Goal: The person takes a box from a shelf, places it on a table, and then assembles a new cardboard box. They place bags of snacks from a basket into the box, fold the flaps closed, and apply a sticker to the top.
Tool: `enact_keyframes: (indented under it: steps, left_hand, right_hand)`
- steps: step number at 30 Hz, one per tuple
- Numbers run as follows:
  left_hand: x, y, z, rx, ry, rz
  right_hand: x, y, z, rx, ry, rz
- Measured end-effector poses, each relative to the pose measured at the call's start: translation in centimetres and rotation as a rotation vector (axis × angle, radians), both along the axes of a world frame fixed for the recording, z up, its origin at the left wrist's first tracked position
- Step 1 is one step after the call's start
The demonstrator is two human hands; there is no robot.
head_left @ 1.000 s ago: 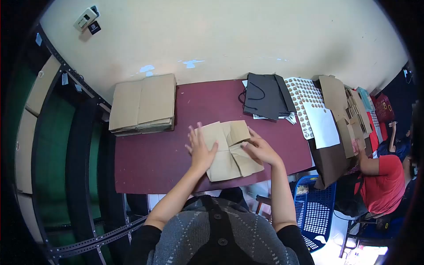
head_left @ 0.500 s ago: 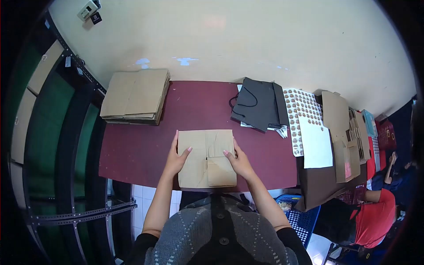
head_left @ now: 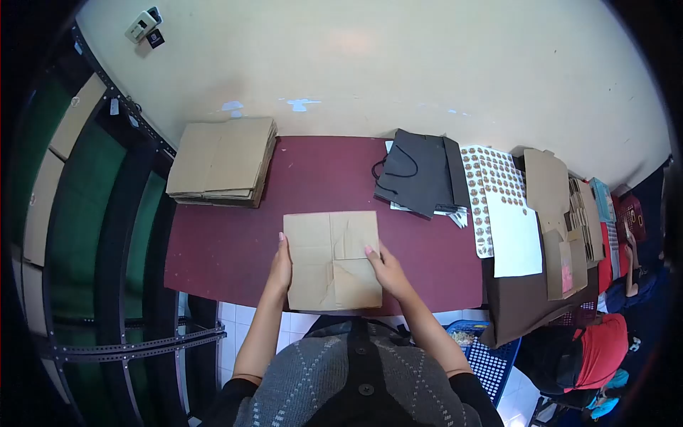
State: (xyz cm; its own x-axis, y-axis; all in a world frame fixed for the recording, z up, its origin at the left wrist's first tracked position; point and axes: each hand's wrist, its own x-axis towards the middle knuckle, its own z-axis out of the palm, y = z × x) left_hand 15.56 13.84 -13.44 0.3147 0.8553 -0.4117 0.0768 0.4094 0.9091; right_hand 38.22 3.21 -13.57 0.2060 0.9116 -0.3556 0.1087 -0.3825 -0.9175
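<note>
On the maroon table point(head_left: 228, 249), the left hand point(head_left: 280, 269) and right hand point(head_left: 384, 269) grip opposite edges of a folded cardboard box point(head_left: 331, 260), hands apart.

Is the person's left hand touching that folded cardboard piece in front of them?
Touching. The head view shows the left hand pressed against the left edge of the folded cardboard.
</note>
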Motion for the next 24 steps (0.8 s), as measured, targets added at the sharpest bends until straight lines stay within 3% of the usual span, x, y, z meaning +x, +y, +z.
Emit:
enact_keyframes:
  steps: [1,2,3,4,7,9,11,12,15,17,19,24]
  left_hand:
    - [0.3,-0.1,0.9,0.001,-0.001,0.000]
    - [0.5,-0.1,2.0,0.122,-0.229,0.076]
    - [0.5,-0.1,3.7,0.242,-0.457,0.151]
    - [0.0,0.0,5.7,0.271,-0.629,0.183]
    - [-2.6,3.1,6.6,0.335,-0.875,0.049]
    - [-3.1,3.8,6.3,0.317,-0.827,0.103]
    - [-3.5,3.3,4.2,0.283,-0.823,0.139]
    - [-3.7,2.7,2.8,0.254,-0.813,0.130]
    - [-2.9,1.7,0.5,0.232,-0.782,0.097]
    - [-2.0,0.4,1.1,0.018,-0.610,0.241]
    - [-2.9,0.3,-1.4,0.001,-0.604,0.214]
    - [-5.7,-0.6,-4.6,0.085,-0.296,-0.062]
  right_hand:
    - [0.2,-0.1,1.6,0.168,0.037,-0.046]
    - [0.3,0.0,3.4,0.336,0.074,-0.093]
    - [-0.6,0.4,7.4,0.420,0.415,-0.170]
    - [-0.3,0.9,8.5,0.495,0.509,-0.192]
    - [-0.5,3.3,10.8,0.575,0.617,-0.190]
    - [-2.1,4.5,9.9,0.546,0.623,-0.238]
    - [-2.6,3.6,6.3,0.353,0.551,-0.371]
    - [-2.6,3.0,4.7,0.400,0.523,-0.389]
    - [-0.4,1.9,3.1,0.453,0.735,-0.296]
    - [-0.5,1.6,3.5,0.571,0.730,-0.176]
    - [-0.5,1.1,1.5,0.526,0.702,-0.103]
    - [-2.1,-1.0,0.7,0.297,0.607,-0.199]
